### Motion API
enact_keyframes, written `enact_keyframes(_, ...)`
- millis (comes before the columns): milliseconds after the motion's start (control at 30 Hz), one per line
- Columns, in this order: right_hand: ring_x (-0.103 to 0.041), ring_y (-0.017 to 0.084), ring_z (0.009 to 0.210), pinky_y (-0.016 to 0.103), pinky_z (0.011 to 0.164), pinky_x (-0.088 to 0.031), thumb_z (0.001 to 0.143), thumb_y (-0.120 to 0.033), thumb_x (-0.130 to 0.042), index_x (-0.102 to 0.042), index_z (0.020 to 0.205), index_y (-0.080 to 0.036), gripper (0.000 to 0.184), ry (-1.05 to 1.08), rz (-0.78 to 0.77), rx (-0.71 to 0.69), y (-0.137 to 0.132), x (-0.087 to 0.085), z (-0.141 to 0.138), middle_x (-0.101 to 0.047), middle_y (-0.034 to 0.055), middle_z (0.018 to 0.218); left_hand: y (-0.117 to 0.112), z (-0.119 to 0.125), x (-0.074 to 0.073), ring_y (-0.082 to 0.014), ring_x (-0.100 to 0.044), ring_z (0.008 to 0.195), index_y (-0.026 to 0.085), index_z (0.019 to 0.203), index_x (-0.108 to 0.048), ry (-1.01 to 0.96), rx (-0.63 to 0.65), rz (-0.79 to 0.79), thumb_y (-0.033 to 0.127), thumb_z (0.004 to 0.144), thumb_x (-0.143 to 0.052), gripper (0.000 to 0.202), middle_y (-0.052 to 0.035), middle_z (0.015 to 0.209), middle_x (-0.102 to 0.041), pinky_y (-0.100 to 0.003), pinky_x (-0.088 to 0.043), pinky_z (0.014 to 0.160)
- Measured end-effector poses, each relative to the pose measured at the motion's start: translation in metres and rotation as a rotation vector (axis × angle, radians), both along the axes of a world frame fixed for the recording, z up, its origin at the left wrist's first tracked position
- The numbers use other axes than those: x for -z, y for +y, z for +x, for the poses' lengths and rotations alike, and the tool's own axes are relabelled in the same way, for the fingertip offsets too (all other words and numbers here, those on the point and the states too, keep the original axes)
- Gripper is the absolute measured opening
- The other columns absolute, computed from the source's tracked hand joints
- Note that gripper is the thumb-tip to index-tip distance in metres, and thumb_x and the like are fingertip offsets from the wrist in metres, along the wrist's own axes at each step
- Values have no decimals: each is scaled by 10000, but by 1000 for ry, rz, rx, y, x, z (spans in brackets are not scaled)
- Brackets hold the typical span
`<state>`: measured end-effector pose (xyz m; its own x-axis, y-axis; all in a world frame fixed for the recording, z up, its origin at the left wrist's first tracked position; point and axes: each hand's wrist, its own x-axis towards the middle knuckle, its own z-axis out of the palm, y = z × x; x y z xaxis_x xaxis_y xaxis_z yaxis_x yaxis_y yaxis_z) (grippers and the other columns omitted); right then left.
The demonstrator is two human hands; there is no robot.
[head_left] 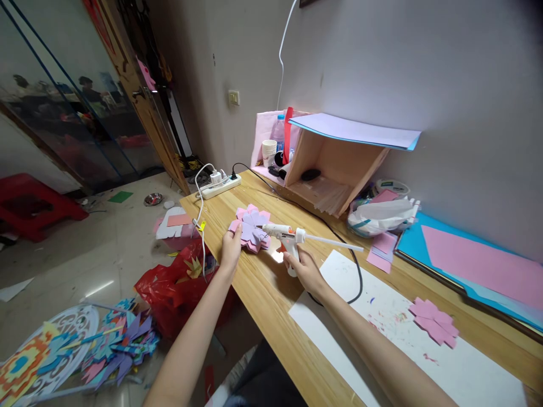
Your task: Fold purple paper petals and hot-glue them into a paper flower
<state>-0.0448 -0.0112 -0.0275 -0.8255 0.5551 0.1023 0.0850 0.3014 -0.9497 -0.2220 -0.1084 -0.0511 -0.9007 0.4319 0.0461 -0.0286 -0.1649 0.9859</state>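
My left hand [231, 247] pinches the near edge of a pink and lilac paper flower [251, 227] that lies on the wooden table [271, 294]. My right hand [302, 269] is wrapped round the handle of a white glue gun [283, 232], whose nozzle points left onto the flower's middle. A white glue stick [335, 242] juts out of the gun's back. The gun's black cord [358, 277] loops across the table to a white power strip [220, 185].
A white sheet [382, 339] with a second pink flower [435, 322] lies at the right. A wooden shelf box [335, 169], a plastic bag [382, 216] and coloured paper sheets [475, 260] line the wall. A red bag [178, 288] and paper decorations [114, 345] lie on the floor.
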Motion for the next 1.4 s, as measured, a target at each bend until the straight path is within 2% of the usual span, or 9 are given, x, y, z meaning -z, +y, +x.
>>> enact_keyframes(200,-476,129,567,251,578,-373,821,-458,-449,-535,760,-157,319,-3,24,5,-1,5,-1,-517,-9,603,1,0,1,-133,-539,633,128,800,-632,-30,34,-7,471,706,-594,357,-13,666,-617,-219,-401,601)
enact_keyframes(500,-475,130,578,257,593,-369,824,-452,-437,-506,693,-164,324,-27,34,4,-1,5,-1,-511,-8,603,2,-1,5,-134,-549,634,120,781,-637,-14,38,-23,478,719,-584,368,-30,687,-633,-214,-393,574)
enact_keyframes(800,-446,117,545,237,523,-371,824,-448,-429,-521,785,-157,307,-49,-14,-37,-3,3,-2,-466,-16,607,1,1,1,-144,-567,663,110,846,-653,-13,46,-28,476,712,-591,394,-44,718,-653,-225,-413,612)
enact_keyframes(1167,-461,125,568,238,537,-385,828,-429,-425,-498,702,-169,297,-52,29,-28,-4,-2,-2,-487,-4,617,1,1,0,-123,-533,595,110,807,-649,-10,52,-27,488,707,-589,396,-14,639,-623,-213,-390,571)
enact_keyframes(1400,-456,125,563,250,559,-373,827,-439,-420,-500,659,-168,329,-39,-20,4,-1,-2,-1,-490,1,611,1,-1,2,-134,-548,621,113,815,-645,-10,25,-13,485,708,-588,391,-28,674,-639,-219,-396,582)
